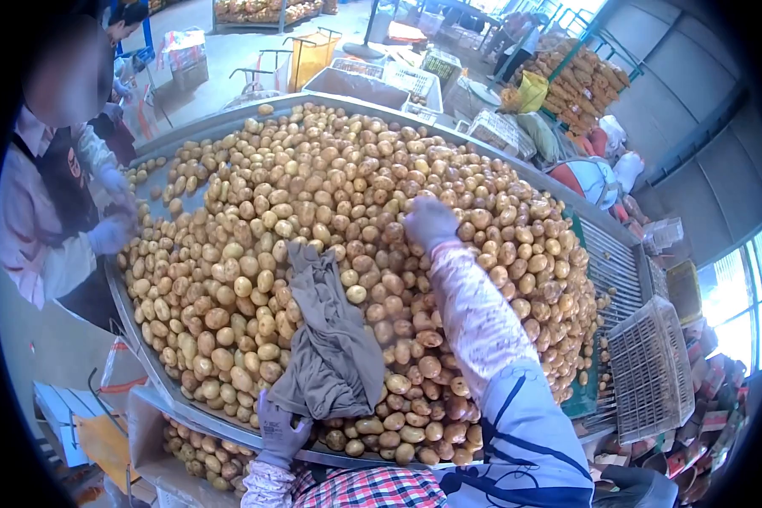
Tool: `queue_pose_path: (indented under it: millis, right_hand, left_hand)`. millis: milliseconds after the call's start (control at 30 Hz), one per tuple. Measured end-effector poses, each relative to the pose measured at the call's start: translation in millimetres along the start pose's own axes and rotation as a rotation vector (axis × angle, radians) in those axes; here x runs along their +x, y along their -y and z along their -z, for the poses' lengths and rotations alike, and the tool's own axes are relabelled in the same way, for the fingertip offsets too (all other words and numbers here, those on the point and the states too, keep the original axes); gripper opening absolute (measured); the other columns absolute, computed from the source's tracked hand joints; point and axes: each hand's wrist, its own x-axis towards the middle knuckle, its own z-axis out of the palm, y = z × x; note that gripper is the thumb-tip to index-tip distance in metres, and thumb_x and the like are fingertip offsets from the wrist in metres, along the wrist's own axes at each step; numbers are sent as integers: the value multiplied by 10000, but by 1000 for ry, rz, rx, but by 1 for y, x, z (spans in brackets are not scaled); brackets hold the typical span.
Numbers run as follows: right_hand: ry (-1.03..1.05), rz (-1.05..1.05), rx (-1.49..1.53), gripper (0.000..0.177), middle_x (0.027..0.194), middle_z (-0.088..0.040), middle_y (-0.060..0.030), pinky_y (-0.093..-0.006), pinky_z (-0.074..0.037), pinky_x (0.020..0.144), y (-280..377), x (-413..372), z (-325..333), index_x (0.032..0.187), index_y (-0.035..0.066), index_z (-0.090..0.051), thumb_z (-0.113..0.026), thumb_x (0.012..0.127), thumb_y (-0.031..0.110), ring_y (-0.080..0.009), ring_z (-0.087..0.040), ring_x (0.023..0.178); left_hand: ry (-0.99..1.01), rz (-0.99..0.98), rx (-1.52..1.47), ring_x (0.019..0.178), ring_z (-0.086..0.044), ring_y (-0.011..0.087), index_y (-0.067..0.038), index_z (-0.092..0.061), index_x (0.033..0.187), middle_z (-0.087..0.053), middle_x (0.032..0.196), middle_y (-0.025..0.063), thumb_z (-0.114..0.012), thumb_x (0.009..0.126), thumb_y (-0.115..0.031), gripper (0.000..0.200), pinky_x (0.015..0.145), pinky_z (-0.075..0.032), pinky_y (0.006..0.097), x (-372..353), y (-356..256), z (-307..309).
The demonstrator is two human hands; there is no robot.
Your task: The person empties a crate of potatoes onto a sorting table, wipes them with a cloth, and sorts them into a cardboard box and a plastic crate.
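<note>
Nearest, the gloved left hand [279, 432] lies on the table [216, 423] rim, fingers spread loose, touching the lower edge of one grey cloth [330, 339]. The cloth drapes over potatoes [254, 220] too many to count, heaped almost rim to rim. Farther in, the gloved right hand [430, 222] rests on the heap; I cannot tell whether its fingers are grasping any. One wire crate [652, 368] stands at the right edge, and a co-worker's two gloved hands [114, 233] are at the left.

Potatoes [313, 186] filled the table [220, 123]. Cloth [330, 339] lay on them, near side. Your left hand [278, 432] sat at the near rim, just beside the cloth's end. Your right hand [430, 222] was farther out, right of the cloth. 1 co-worker [51, 229] stood at the left rim, 1 crate [652, 372] off the right edge.
</note>
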Motion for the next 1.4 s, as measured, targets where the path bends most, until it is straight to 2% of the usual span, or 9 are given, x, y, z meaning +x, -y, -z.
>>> queue_pose_path:
  millis: [433, 533, 600, 733, 833, 900, 933, 1200, 1400]
  right_hand:
    - [175, -147, -77, 466, 1303, -555, -248, -447, -466, 1010, 5, -20, -34, 1303, 77, -526, -555, 865, 232, -378, -557, 1221]
    - [343, 140, -9, 496, 1251, -601, -218, -434, -490, 961, 30, -65, -9, 1307, 90, -520, -628, 870, 297, -358, -603, 1155]
    - [70, 268, 356, 389, 1168, -648, -184, -433, -502, 920, 44, -99, -34, 1191, 81, -595, -594, 813, 171, -357, -629, 1078]
    - [-63, 519, 728, 350, 969, -658, -180, -422, -522, 814, 104, -187, -29, 1157, 70, -596, -632, 844, 225, -352, -646, 934]
    - [235, 684, 668, 311, 1006, -654, -179, -416, -512, 832, 112, -223, -11, 1079, 51, -647, -623, 869, 279, -348, -642, 948]
    - [322, 592, 777, 305, 1040, -651, -169, -419, -500, 846, 105, -221, 3, 1014, 46, -676, -609, 882, 312, -348, -629, 977]
    - [212, 546, 847, 300, 1041, -650, -162, -422, -495, 846, 95, -215, 3, 986, 49, -682, -598, 885, 319, -351, -622, 982]
    - [9, 552, 115, 327, 996, -644, -159, -448, -497, 802, 92, -266, -65, 1054, 79, -616, -668, 851, 330, -342, -625, 932]
    - [390, 256, 1203, 52, 766, -583, 4, -238, -444, 630, 61, -238, -69, 848, 24, -640, -655, 839, 72, -99, -550, 681]
  left_hand:
    - [-149, 58, -22, 1265, -458, 412, 6, -534, 1299, -498, 1350, 227, -626, 773, -168, 562, 1110, -297, 518, 6, 2, 80]
    - [-229, 297, -561, 1235, -515, 312, 22, -536, 1305, -548, 1299, 186, -533, 894, -151, 447, 1026, -420, 426, 15, -14, 92]
    - [-186, 457, -1003, 1166, -568, 257, 11, -549, 1301, -587, 1238, 149, -441, 1005, -276, 427, 955, -489, 377, 37, -40, 101]
    - [-70, 449, -1452, 1140, -589, 297, -61, -541, 1326, -604, 1228, 147, -383, 1010, -466, 537, 953, -499, 436, 72, -84, 72]
    - [125, 478, -1614, 1156, -578, 330, -122, -526, 1346, -601, 1250, 147, -394, 958, -599, 629, 953, -492, 512, 84, -74, 49]
    - [146, 784, -2417, 1159, -574, 346, -157, -515, 1358, -600, 1259, 148, -417, 916, -663, 679, 953, -481, 553, 89, -76, 48]
    - [304, 531, -2638, 1174, -563, 345, -168, -518, 1363, -596, 1263, 149, -456, 880, -688, 712, 961, -461, 586, 79, -47, 21]
    - [51, 398, -2254, 1072, -602, 298, -221, -268, 1532, -571, 1268, 164, -508, 980, -420, 634, 891, -522, 522, 52, -39, 56]
    - [-46, 332, -1764, 1000, -613, 208, -144, -165, 1564, -479, 1381, 178, -652, 899, -150, 824, 845, -543, 341, 38, -45, 90]
